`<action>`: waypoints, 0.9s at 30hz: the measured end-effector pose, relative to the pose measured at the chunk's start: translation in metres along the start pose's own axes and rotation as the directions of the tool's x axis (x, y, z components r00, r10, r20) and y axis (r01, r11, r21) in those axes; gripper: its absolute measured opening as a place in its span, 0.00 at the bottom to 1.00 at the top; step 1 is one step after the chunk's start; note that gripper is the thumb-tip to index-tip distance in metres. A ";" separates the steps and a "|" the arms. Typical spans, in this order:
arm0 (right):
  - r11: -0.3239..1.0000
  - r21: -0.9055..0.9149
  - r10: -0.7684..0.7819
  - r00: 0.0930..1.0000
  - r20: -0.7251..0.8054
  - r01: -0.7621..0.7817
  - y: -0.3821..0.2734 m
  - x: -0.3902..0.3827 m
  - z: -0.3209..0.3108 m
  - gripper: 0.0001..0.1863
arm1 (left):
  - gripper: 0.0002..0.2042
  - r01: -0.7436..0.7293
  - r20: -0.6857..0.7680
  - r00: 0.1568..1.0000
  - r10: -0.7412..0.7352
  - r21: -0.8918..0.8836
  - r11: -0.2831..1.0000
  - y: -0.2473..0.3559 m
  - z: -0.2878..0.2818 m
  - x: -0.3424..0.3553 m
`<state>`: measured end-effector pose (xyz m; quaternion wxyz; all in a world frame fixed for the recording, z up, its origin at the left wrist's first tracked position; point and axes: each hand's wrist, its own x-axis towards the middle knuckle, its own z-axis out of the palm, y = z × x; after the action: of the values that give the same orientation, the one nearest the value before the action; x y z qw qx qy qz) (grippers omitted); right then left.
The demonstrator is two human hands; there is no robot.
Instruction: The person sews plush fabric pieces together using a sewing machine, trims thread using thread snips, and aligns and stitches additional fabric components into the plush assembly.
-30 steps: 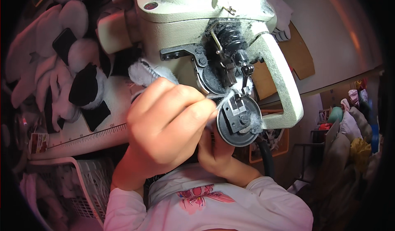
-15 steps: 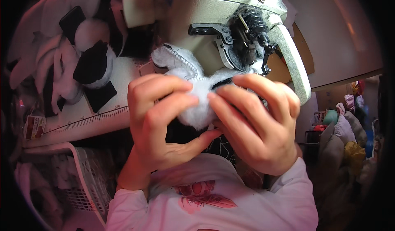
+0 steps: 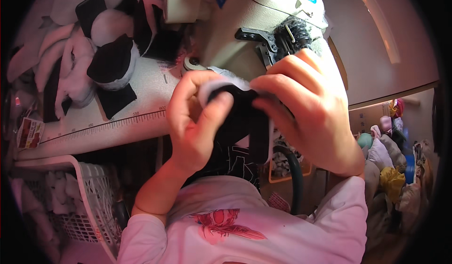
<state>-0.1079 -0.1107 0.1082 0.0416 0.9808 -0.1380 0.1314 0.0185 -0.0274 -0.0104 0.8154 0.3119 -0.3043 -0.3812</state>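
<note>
Between my hands is a fabric piece [image 3: 239, 116], fluffy white on one side and black on the other, its black side now facing up. My left hand [image 3: 195, 123] pinches its left edge, thumb on the black side and fingers behind the white rim. At the top right edge, my right hand [image 3: 310, 108] grips it between thumb and fingers. Just beyond stands a cream sewing machine [image 3: 230, 43], lint caught around its black mechanism [image 3: 293, 37]. My right fingers cover part of that mechanism, and the needle area is hidden.
White and black plush pieces [image 3: 113, 64] lie heaped on the table [image 3: 146, 83] at the left, behind a printed ruler edge. A white plastic basket [image 3: 89, 193] holds white fabric below. Bundled cloth [image 3: 391, 156] is piled at the right. An orange-rimmed container [image 3: 292, 176] stands under the table.
The fabric piece has been turned from its white fluffy side to its black side and drawn away from the machine. My left hand's grip has shifted, and the view has moved slightly.
</note>
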 end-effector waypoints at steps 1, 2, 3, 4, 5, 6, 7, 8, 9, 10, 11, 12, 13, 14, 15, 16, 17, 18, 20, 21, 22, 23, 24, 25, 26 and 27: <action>1.000 -0.030 0.001 0.998 0.065 0.001 0.002 0.002 0.000 0.12 | 0.08 -0.113 0.014 0.994 0.112 0.074 0.991 -0.004 0.005 0.003; 0.999 -0.036 -0.003 0.999 0.042 0.005 0.000 0.007 -0.002 0.08 | 0.08 -0.173 0.102 0.984 0.147 0.330 0.928 -0.005 0.002 0.007; 0.999 -0.037 -0.002 0.999 0.043 0.004 0.002 0.010 -0.005 0.08 | 0.07 -0.240 0.196 0.968 0.156 0.556 0.796 -0.005 -0.002 0.010; 0.999 0.002 -0.044 0.997 -0.057 0.044 0.006 0.014 -0.006 0.08 | 0.08 -0.140 0.097 0.990 0.103 0.542 0.829 -0.011 -0.005 0.010; 0.995 0.034 -0.084 0.984 -0.159 0.090 0.009 0.018 -0.007 0.07 | 0.07 -0.109 0.038 0.994 0.103 0.473 0.874 -0.016 -0.004 0.010; 0.997 0.045 -0.044 0.972 -0.229 0.055 0.010 0.020 -0.007 0.08 | 0.07 -0.085 -0.022 0.994 0.102 0.400 0.913 -0.020 -0.004 0.009; 0.998 0.061 -0.005 0.954 -0.299 0.024 0.011 0.022 -0.006 0.08 | 0.07 -0.087 -0.021 0.994 0.104 0.397 0.914 -0.021 -0.003 0.008; 0.996 0.084 0.033 0.930 -0.367 -0.002 0.012 0.025 -0.005 0.08 | 0.06 0.016 -0.089 0.996 -0.001 0.172 0.985 -0.022 -0.004 0.005; 0.998 0.056 0.028 0.926 -0.377 -0.008 0.011 0.026 -0.008 0.09 | 0.06 0.109 -0.130 0.985 -0.118 -0.069 0.992 -0.021 -0.003 0.003; 0.999 0.027 0.026 0.922 -0.386 -0.016 0.010 0.027 -0.011 0.09 | 0.06 0.157 -0.206 0.963 -0.172 -0.090 0.984 -0.020 0.004 0.002; 0.999 0.017 -0.020 0.942 -0.334 0.027 0.010 0.023 -0.015 0.10 | 0.06 0.158 -0.205 0.963 -0.174 -0.094 0.983 -0.021 0.003 0.001; 0.997 0.044 -0.053 0.974 -0.221 0.064 0.009 0.016 -0.021 0.13 | 0.06 0.155 -0.207 0.964 -0.167 -0.070 0.985 -0.022 0.003 -0.001; 0.992 0.080 -0.085 0.991 -0.102 0.094 0.009 0.009 -0.027 0.17 | 0.06 0.152 -0.208 0.965 -0.159 -0.047 0.987 -0.023 0.002 -0.002; 0.986 0.124 -0.118 0.993 0.016 0.115 0.009 0.002 -0.033 0.20 | 0.05 0.094 -0.217 0.971 -0.104 -0.057 0.994 -0.023 0.004 0.000; 0.985 0.099 -0.148 0.986 0.081 0.140 0.008 -0.002 -0.032 0.23 | 0.05 0.095 -0.219 0.970 -0.106 -0.059 0.994 -0.022 0.008 0.002; 0.983 0.078 -0.178 0.973 0.149 0.168 0.007 -0.005 -0.032 0.26 | 0.05 0.089 -0.254 0.961 -0.107 -0.082 0.993 -0.019 0.013 0.004; 0.978 0.064 -0.208 0.955 0.213 0.199 0.007 -0.009 -0.030 0.30 | 0.05 0.080 -0.290 0.951 -0.106 -0.101 0.992 -0.017 0.016 0.006; 0.977 -0.026 -0.201 0.959 0.201 0.210 0.004 -0.011 -0.024 0.30 | 0.05 0.103 -0.283 0.951 -0.122 -0.081 0.991 -0.017 0.015 0.005; 0.959 -0.092 -0.252 0.956 0.149 0.267 0.006 -0.016 -0.010 0.27 | 0.06 0.128 -0.242 0.960 -0.143 -0.073 0.989 -0.022 0.006 0.003; 0.955 -0.094 -0.274 0.958 0.086 0.282 0.007 -0.017 -0.005 0.26 | 0.06 0.153 -0.196 0.967 -0.163 -0.065 0.986 -0.023 0.003 0.002; 0.958 -0.076 -0.276 0.961 0.028 0.277 0.007 -0.019 -0.002 0.24 | 0.06 0.152 -0.196 0.967 -0.163 -0.067 0.986 -0.023 0.001 0.000; 0.960 -0.021 -0.279 0.960 -0.027 0.279 0.009 -0.017 0.001 0.21 | 0.07 0.124 -0.173 0.974 -0.145 -0.128 0.984 -0.023 -0.001 -0.002; 0.958 0.034 -0.283 0.956 -0.081 0.286 0.011 -0.016 0.004 0.19 | 0.07 0.096 -0.152 0.980 -0.126 -0.187 0.978 -0.023 -0.001 -0.004; 0.959 0.103 -0.255 0.961 -0.106 0.265 0.012 -0.015 0.004 0.17 | 0.07 0.094 -0.155 0.980 -0.124 -0.187 0.978 -0.020 0.002 -0.006; 0.957 0.186 -0.206 0.973 -0.104 0.223 0.009 -0.012 0.005 0.16 | 0.07 0.118 -0.209 0.964 -0.165 -0.220 0.968 -0.015 0.007 -0.007; 0.953 0.234 -0.173 0.981 -0.093 0.190 0.008 -0.008 0.007 0.15 | 0.07 0.139 -0.262 0.943 -0.206 -0.254 0.957 -0.012 0.009 -0.009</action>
<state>-0.1161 -0.1171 0.0992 -0.0614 0.9817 -0.0287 0.1780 0.0020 -0.0291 -0.0160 0.8447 0.2918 -0.1082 -0.4355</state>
